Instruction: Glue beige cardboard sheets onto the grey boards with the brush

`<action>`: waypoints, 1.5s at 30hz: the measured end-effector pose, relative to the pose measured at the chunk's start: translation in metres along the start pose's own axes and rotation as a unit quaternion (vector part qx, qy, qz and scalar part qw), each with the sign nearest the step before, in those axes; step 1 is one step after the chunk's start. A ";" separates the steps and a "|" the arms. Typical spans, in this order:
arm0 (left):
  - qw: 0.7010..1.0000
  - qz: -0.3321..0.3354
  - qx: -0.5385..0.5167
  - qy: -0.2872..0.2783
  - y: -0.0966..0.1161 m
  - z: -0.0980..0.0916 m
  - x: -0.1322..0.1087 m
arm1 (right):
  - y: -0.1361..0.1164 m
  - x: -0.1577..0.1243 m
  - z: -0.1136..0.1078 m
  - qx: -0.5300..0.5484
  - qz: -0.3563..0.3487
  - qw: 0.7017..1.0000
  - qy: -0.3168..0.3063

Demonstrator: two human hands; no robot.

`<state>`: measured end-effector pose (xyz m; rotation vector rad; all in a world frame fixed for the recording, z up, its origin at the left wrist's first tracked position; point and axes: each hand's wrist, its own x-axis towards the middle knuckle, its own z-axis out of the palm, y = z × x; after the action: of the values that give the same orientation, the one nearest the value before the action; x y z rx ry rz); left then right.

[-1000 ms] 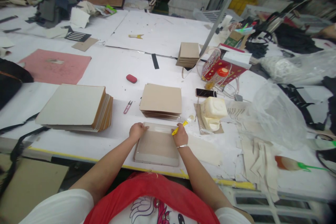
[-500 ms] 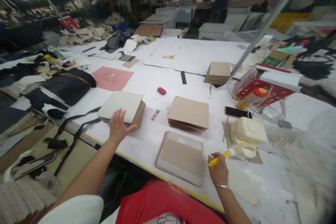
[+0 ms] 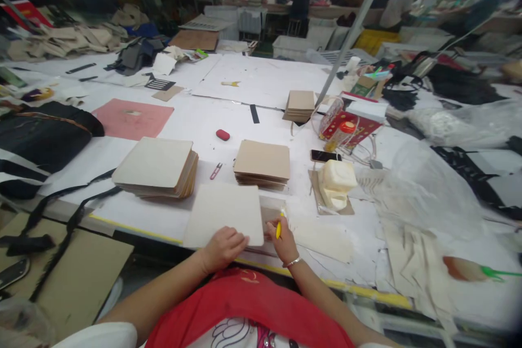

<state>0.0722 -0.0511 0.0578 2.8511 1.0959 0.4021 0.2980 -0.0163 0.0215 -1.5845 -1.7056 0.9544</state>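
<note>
My left hand (image 3: 227,247) is closed on the near edge of a pale board (image 3: 226,209), which lies partly over a brown board (image 3: 272,216) near the table's front edge. In my right hand (image 3: 284,239) is a yellow-handled tool (image 3: 279,228), held beside the pale board's right edge. A thick stack of pale-topped boards (image 3: 157,166) sits at the left. Behind the hands is a stack of brown boards (image 3: 262,160). Pink snips (image 3: 216,171) lie between the stacks.
A cream plastic container (image 3: 337,178) stands on a board at the right, with a phone (image 3: 325,156) behind it. Farther back are a small board stack (image 3: 300,104), a metal pole (image 3: 353,27) and a red case (image 3: 222,134). A pink sheet (image 3: 134,118) lies back left.
My left hand has moved from the left stack to the front middle, now with a pale board. My right hand has come closer to it with the yellow tool. The view has shifted right.
</note>
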 end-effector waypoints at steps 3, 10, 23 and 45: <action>0.995 0.054 -0.034 -0.075 0.035 0.044 0.033 | 0.019 -0.006 -0.006 -0.041 0.025 0.999 0.019; 0.983 -0.032 -0.016 -0.181 0.025 0.073 0.035 | 0.073 -0.013 -0.025 -0.148 0.038 0.988 0.031; 0.952 -0.220 0.037 -0.210 -0.019 0.086 -0.005 | 0.046 -0.001 -0.011 -0.370 0.029 0.925 -0.078; 0.950 -0.113 0.075 -0.282 -0.018 0.081 0.002 | 0.095 0.055 -0.168 -0.064 0.279 0.923 0.259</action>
<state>0.0831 -0.0334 -0.0230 2.6321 1.3297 -0.5020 0.4849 0.0567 0.0329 -2.2323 -0.9805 0.5858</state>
